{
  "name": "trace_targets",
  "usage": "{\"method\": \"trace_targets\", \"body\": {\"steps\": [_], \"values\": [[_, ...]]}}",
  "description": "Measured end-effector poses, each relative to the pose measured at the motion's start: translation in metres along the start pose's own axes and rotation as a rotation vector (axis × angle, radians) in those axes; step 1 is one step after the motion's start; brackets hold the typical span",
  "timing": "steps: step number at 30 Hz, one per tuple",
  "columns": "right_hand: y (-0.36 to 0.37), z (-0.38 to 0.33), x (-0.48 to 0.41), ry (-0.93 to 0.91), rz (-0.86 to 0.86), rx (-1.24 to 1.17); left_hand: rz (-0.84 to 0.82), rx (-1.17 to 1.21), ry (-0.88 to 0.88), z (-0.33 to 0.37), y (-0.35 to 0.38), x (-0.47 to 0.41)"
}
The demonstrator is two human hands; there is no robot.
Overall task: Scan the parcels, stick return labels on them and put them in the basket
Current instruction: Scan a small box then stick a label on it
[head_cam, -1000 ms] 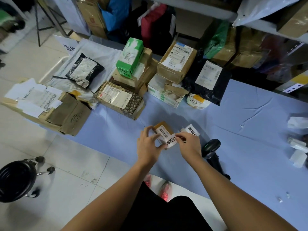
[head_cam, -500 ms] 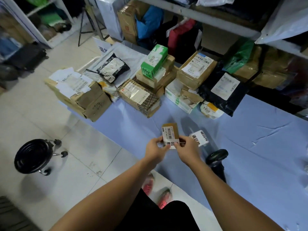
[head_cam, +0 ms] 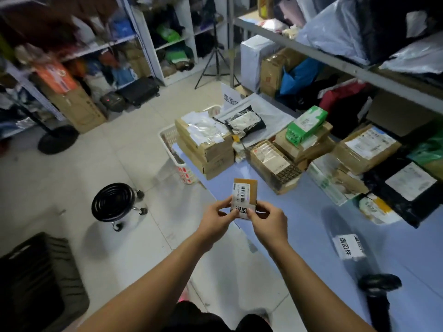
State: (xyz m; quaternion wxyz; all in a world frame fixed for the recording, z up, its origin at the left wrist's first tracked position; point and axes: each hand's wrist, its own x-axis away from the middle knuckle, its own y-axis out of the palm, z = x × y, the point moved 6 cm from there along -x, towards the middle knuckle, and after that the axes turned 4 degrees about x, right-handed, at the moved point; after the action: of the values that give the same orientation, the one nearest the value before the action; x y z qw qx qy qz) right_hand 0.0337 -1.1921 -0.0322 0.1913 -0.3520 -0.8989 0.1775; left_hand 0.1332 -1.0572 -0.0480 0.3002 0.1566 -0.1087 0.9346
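Work surface: a table (head_cam: 311, 224) under a pale blue cover, creased in places. Its far half carries a crowded pile of parcels, among them stacked cartons (head_cam: 203, 149), a green box (head_cam: 305, 127) on top of brown ones, and a black mailer (head_cam: 407, 185) with a white slip. Near the right edge lie a sheet of return labels (head_cam: 347, 245) and, closer in, a black scanner (head_cam: 378, 291). A white basket (head_cam: 167, 142) stands at the table's far left end, partly hidden by the cartons. The small brown parcel (head_cam: 249, 188) is held upright in the air over the table's near left edge. The left hand (head_cam: 217, 218) pinches it at the lower left and the right hand (head_cam: 269, 222) at the lower right, fingertips on a return label (head_cam: 242, 209) lying across its lower face. Room: pale tiled floor (head_cam: 107, 152), a black wheeled stool (head_cam: 112, 202), loaded metal shelving (head_cam: 143, 39), a tripod (head_cam: 215, 65), a dark suitcase (head_cam: 140, 91).
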Motion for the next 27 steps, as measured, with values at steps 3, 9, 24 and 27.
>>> {"method": "trace_targets", "body": {"steps": [3, 9, 24, 27], "values": [[0.044, -0.033, -0.001, -0.054, -0.017, 0.022, 0.076, 0.048, 0.009, 0.001, -0.055, 0.000], [0.162, -0.107, -0.002, -0.076, -0.105, 0.034, 0.147, 0.097, 0.030, 0.000, -0.189, -0.013], [0.386, -0.209, -0.102, -0.011, -0.095, 0.093, 0.110, 0.032, -0.029, -0.006, -0.414, -0.158], [0.419, -0.215, -0.151, 0.040, -0.103, 0.067, 0.089, -0.010, -0.055, 0.000, -0.436, -0.212]]}}
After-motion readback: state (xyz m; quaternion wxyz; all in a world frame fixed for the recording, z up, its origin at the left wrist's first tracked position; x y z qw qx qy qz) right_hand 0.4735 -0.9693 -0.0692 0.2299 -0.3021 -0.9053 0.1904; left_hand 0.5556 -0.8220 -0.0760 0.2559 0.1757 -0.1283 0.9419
